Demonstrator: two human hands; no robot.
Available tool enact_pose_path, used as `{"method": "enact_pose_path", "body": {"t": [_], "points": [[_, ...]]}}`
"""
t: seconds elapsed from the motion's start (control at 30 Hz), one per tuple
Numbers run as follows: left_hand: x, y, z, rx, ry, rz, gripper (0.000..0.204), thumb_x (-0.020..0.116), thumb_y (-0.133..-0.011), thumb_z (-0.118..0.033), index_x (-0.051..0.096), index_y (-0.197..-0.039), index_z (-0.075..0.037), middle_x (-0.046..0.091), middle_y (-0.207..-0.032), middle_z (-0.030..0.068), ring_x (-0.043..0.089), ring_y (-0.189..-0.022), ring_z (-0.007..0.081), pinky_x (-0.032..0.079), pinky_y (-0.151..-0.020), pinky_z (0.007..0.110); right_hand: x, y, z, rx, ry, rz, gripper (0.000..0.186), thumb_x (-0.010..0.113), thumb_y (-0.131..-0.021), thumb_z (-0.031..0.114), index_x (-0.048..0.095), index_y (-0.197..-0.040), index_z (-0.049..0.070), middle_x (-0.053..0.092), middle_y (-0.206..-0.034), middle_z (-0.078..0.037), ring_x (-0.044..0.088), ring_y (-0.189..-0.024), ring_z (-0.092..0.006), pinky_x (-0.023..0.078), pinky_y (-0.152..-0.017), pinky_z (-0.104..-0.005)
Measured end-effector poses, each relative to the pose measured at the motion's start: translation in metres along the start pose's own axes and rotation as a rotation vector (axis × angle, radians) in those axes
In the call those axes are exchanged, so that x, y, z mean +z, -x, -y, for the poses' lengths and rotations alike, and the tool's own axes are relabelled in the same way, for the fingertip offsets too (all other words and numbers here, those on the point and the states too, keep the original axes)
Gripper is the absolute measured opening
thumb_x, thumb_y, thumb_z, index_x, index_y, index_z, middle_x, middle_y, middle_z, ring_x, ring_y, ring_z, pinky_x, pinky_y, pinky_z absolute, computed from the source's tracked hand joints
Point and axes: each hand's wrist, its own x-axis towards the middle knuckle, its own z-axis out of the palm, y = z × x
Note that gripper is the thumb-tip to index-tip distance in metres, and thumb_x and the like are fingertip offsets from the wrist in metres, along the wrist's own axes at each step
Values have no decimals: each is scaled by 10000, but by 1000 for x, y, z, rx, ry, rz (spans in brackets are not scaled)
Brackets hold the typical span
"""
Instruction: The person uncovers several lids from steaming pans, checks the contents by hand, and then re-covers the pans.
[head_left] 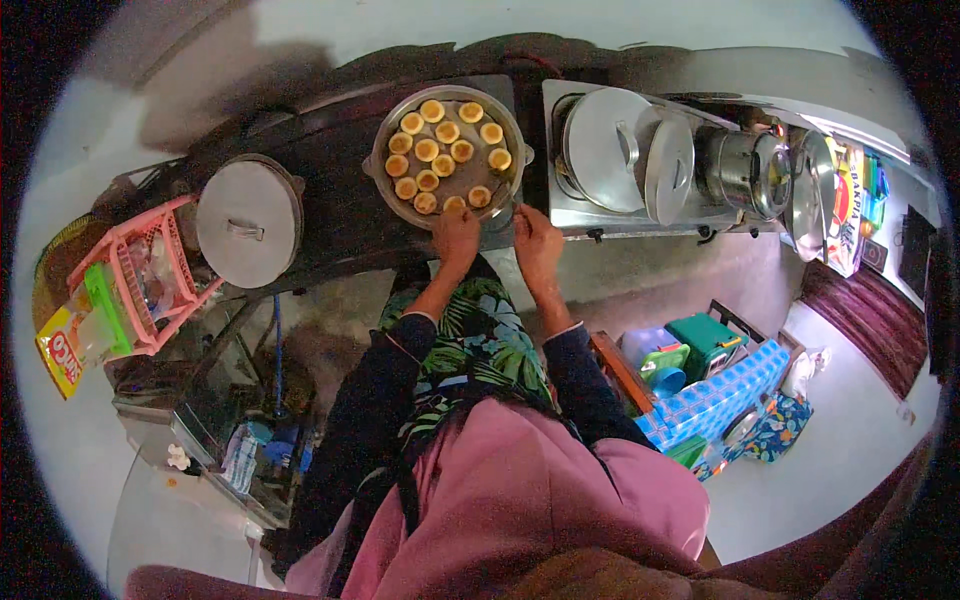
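Dark flat surface (340, 185) below a pale wall (470, 22). Small round golden-brown pastries (427, 150) lie spread inside a round grey metal pan (463, 180) on it. At the pan's near rim, the left hand (456, 238) reaches 1 pastry with its fingertips; whether it grips cannot be told. The right hand (538, 245) is curled just beside the rim, its hold unclear. Farther left are 1 round grey lid (248, 195) and 1 pink plastic basket (122, 283); rightward, 2 round metal lids (598, 155).

Dark sleeves (370, 392), pale cuff edges (565, 330), loose pink drape (530, 470) over chest, green leaf-print garment (475, 345)
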Motion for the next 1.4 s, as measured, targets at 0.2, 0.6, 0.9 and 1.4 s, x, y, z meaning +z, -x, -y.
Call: {"method": "enact_pose_path", "body": {"t": [0.2,0.6,0.9,1.4], "points": [[7,-1,-8,127,127,2,250,527,-798,-180,630,-839,43,604,-752,201,585,-697,366,459,-665,462,-9,16,-3,92,-116,117,185,607,-810,85,650,-975,13,646,-728,-138,623,-620,-189,466,-553,-297],[-15,4,5,174,73,-158,238,540,-831,-212,594,-808,19,583,-784,229,578,-727,377,440,-623,469,-24,8,17,188,-56,142,212,640,-777,168,665,-943,39,657,-856,-165,640,-772,-315,499,-677,-359],[-9,-29,-11,-22,85,9,286,520,-830,-201,615,-943,44,578,-755,191,567,-703,343,460,-632,440,19,6,-23,285,-319,135,201,610,-804,86,653,-969,-20,592,-624,-42,541,-572,-95,429,-532,-234],[-20,-3,31,207,-80,-305,237,553,-808,-218,588,-789,15,596,-706,142,565,-600,323,453,-575,465,-18,3,20,113,-50,304,179,605,-794,183,670,-932,89,657,-849,-142,631,-753,-323,495,-677,-386]]}}
